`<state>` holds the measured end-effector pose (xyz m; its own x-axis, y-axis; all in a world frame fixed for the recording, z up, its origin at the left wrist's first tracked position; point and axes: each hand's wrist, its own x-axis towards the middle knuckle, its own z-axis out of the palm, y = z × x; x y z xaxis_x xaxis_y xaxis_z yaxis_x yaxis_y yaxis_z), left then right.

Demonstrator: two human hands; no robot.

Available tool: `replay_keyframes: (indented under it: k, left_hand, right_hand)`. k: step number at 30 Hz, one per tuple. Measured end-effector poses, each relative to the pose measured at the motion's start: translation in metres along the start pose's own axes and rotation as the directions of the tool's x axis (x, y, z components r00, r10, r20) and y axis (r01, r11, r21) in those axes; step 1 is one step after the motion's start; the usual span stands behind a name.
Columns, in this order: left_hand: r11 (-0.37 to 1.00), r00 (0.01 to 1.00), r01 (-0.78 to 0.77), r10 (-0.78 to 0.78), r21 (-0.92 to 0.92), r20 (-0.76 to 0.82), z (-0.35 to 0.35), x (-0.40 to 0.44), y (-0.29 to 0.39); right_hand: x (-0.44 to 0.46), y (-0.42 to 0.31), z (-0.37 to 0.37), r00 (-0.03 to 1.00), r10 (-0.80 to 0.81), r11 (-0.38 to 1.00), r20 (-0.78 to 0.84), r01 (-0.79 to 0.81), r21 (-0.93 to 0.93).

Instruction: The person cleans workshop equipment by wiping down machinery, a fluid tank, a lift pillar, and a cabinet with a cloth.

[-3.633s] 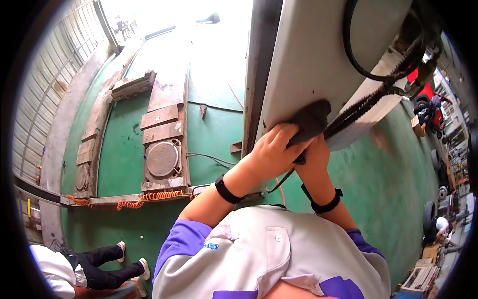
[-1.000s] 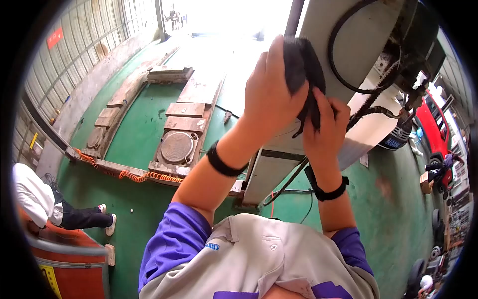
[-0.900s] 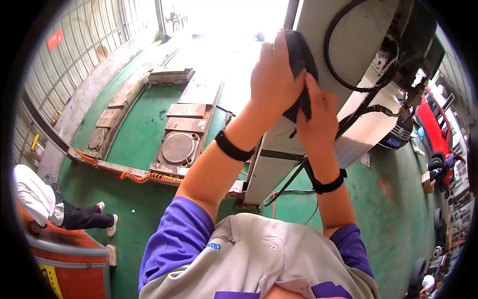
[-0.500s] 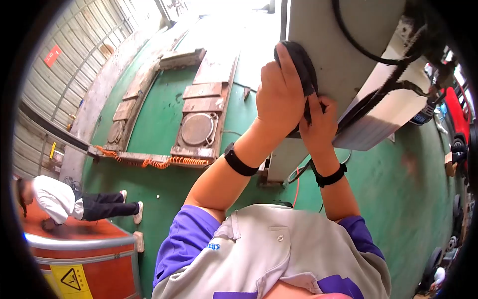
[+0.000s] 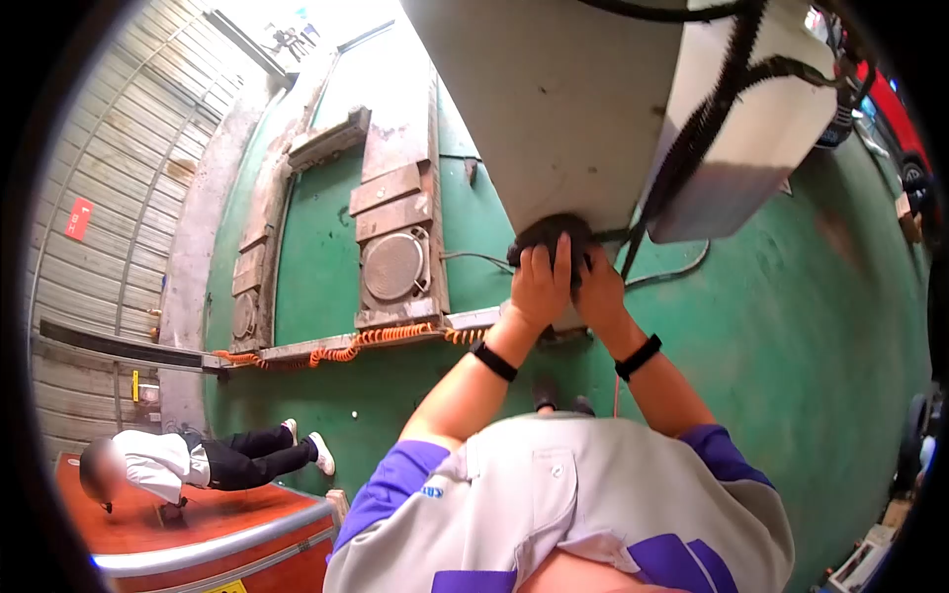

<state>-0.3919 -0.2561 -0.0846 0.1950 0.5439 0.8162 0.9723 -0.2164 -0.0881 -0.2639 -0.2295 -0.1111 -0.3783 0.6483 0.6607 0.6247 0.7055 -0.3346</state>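
A dark, rounded, soft-looking black object (image 5: 550, 235) is at the lower end of a large grey cabinet-like housing (image 5: 554, 109). My left hand (image 5: 539, 285) rests on its near side, index finger pointing up and the other fingers bent against it. From the right, my right hand (image 5: 599, 287) grips its edge close beside the left. What exactly the object is, and whether it is fixed to the housing, I cannot make out. Both wrists wear black bands.
A translucent white tank (image 5: 741, 148) and black corrugated hoses (image 5: 692, 128) hang to the right of the housing. Lift ramps (image 5: 395, 208) with an orange coiled hose (image 5: 395, 334) lie left on the green floor. A person (image 5: 198, 460) leans over a red-topped cabinet (image 5: 188, 529).
Both hands and the black object have come down from the housing's upper left side to its lower end. My view has shifted, and the housing appears further left.
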Motion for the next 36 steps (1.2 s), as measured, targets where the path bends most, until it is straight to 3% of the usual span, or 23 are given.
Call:
replay_keyframes:
  k: [2,4,6,9,11,13,15,18,22,26,29,33,36]
  left_hand:
    - [0.999,0.991,-0.033,0.036,-0.029,0.130,-0.001,-0.007,0.007]
    - [0.980,0.946,-0.007,0.071,-0.199,0.317,-0.005,-0.011,0.012]
    - [0.931,0.880,0.058,0.123,-0.361,0.459,-0.011,-0.008,0.009]
    - [0.862,0.849,0.076,0.208,-0.501,0.486,-0.022,-0.013,-0.002]
    - [0.804,0.913,0.181,0.077,-0.567,0.401,-0.044,0.007,0.000]
    - [0.721,0.962,0.234,-0.075,-0.652,0.263,-0.069,0.038,0.003]
    - [0.740,0.987,0.142,-0.155,-0.658,0.039,-0.106,0.088,0.004]
    - [0.789,0.974,0.018,-0.153,-0.614,-0.169,-0.138,0.150,-0.004]
    - [0.868,0.986,-0.054,-0.031,-0.493,-0.163,-0.136,0.185,-0.020]
    - [0.934,0.949,-0.285,0.244,-0.216,-0.198,-0.100,0.164,-0.029]
    - [0.933,0.959,-0.269,0.236,-0.238,-0.158,-0.082,0.142,-0.024]
    - [0.947,0.966,-0.247,0.223,-0.205,-0.133,-0.065,0.123,-0.015]
    - [0.958,0.970,-0.227,0.205,-0.177,-0.134,-0.044,0.100,-0.011]
  right_hand:
    - [-0.026,0.012,0.015,0.983,0.129,0.992,0.128,-0.129,-0.010]
    - [-0.042,0.013,0.013,0.930,0.219,0.975,0.295,-0.200,-0.095]
    - [-0.053,0.009,0.003,0.934,0.248,0.968,0.258,-0.249,-0.030]
    - [-0.054,-0.005,-0.013,0.921,0.328,0.920,0.209,-0.362,0.149]
    - [-0.042,-0.020,-0.026,0.905,0.374,0.855,0.203,-0.421,0.302]
    - [-0.012,-0.038,-0.047,0.960,0.279,0.878,0.039,-0.271,0.394]
    - [0.028,-0.061,-0.064,0.964,0.181,0.921,-0.197,-0.096,0.377]
    - [0.085,-0.085,-0.116,0.946,0.064,0.958,-0.318,0.031,0.285]
    - [0.120,-0.076,-0.127,0.916,-0.008,0.989,-0.400,0.067,0.134]
    - [0.110,-0.054,-0.093,0.907,0.039,0.996,-0.420,0.000,0.092]
    - [0.098,-0.059,-0.084,0.941,0.286,0.929,-0.182,-0.226,0.294]
    - [0.078,-0.041,-0.063,0.941,0.323,0.927,-0.102,-0.292,0.235]
    - [0.063,-0.025,-0.044,0.951,0.265,0.957,-0.158,-0.240,0.163]
